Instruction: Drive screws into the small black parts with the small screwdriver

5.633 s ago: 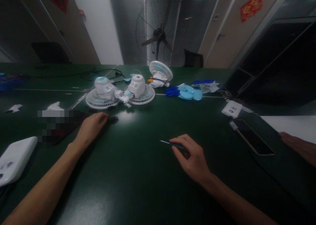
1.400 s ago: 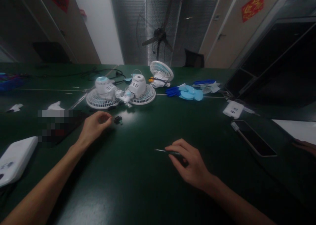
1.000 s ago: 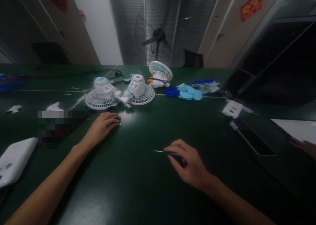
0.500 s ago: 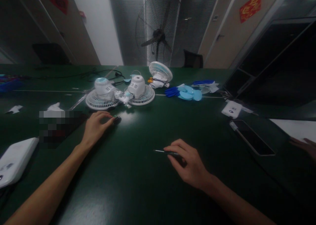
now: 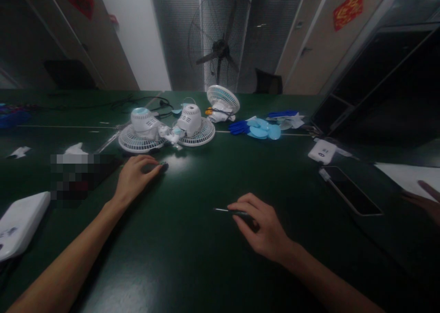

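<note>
Gripped a slim dark-handled screwdriver [image 5: 242, 213] in the right hand [image 5: 263, 223], with thumb and fingers closed round the handle and the thin metal shaft pointing left over the dark green tabletop [image 5: 178, 258]. Pinched a small black-and-green part [image 5: 165, 165] between the thumb and fingertips of the left hand [image 5: 134, 178], just in front of a pair of white plastic fan heads [image 5: 142, 126] lying grille down. Saw gold writing on a red paper diamond [image 5: 349, 9] on the far door, too blurred to read. Made out perhaps a digit or two on a white square plastic device [image 5: 323, 151] near a black-screened phone [image 5: 352, 191]. Noticed illegible dark print on a large white plastic box [image 5: 24, 221] at far left. Glimpsed another person's hand [image 5: 424, 204] by a white sheet [image 5: 405, 176] at the right edge.
</note>
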### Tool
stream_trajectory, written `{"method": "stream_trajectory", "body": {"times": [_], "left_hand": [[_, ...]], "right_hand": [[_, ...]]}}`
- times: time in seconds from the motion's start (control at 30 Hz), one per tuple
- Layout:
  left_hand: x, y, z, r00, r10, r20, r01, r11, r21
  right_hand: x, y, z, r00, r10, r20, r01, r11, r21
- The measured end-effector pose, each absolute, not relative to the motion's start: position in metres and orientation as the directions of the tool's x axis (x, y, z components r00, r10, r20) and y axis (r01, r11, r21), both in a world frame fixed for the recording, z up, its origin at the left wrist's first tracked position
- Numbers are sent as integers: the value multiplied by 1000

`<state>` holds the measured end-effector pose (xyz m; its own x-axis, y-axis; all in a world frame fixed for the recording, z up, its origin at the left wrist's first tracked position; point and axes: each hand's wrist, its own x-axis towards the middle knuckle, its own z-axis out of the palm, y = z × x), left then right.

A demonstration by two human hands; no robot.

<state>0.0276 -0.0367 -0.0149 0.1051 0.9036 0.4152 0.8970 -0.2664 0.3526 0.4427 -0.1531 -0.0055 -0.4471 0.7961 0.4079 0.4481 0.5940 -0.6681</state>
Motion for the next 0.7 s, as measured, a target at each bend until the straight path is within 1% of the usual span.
{"method": "stream_trajectory", "body": {"times": [0.13,0.2,0.27,0.33,0.43,0.53,0.6,0.7], "left_hand": [[27,-36,-15,114,912,394,901,-262,346],[28,-36,-16,125,924,362,893,-264,364],[35,-38,-14,175,937,302,856,-296,424],[51,-46,-11,278,934,227,783,-357,510],[89,-65,-4,493,859,141,629,-463,625],[127,-86,1,642,755,132,477,-528,703],[143,-96,4,692,710,133,421,-546,724],[152,-103,5,719,682,134,392,-558,731]], "right_hand": [[442,-153,-5,-444,796,411,444,594,-671],[442,-153,-5,-439,798,414,445,593,-671],[441,-153,-5,-435,800,412,449,590,-671],[441,-153,-5,-436,799,413,450,592,-668],[441,-153,-4,-448,796,408,464,597,-655],[441,-153,-2,-463,794,393,487,599,-635],[441,-153,-1,-477,790,386,492,604,-627],[441,-153,0,-493,781,384,490,614,-619]]}}
